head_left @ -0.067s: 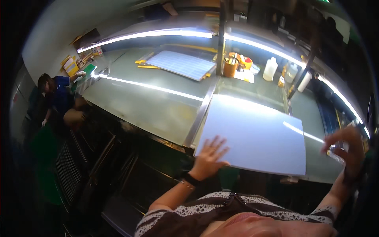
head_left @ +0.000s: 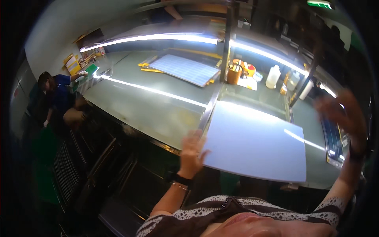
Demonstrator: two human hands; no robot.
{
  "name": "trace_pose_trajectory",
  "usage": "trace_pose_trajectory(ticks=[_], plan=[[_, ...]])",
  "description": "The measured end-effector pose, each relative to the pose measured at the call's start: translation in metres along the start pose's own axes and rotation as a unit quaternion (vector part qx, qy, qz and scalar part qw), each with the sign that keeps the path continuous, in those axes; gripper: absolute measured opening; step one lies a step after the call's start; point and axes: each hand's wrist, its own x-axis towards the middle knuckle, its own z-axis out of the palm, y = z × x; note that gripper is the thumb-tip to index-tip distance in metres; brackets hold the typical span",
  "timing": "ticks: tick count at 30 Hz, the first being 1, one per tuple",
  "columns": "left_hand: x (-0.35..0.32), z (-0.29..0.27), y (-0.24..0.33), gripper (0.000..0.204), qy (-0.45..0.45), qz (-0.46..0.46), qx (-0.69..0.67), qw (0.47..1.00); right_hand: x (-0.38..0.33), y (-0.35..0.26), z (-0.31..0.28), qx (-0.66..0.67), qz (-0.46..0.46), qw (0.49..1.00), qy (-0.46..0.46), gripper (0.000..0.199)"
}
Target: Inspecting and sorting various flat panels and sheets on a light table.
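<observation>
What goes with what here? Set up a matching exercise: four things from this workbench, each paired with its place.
Things:
1. pale blue sheet
2. gridded panel
3. white bottle
4. brown cup of tools

Places:
A. right of the cup, at the back
B. far side of the table, left of the post
C. beside the post's foot
D. near edge, under the left hand

Pairs: 1-D, 2-B, 3-A, 4-C
</observation>
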Motion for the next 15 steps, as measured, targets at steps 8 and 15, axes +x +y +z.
trace_pose_trajectory(ticks=[8, 15], plan=[[0.000, 0.007, -0.098, 0.044, 0.031, -0.192, 0.229, 0.954, 0.391, 0.138, 0.154, -0.233, -0.164, 0.929, 0.235, 0.041], [-0.002, -0.001, -0.100, 0.042, 0.034, -0.198, 0.218, 0.955, 0.497, 0.162, 0.233, -0.204, -0.159, 0.877, 0.406, 0.011]])
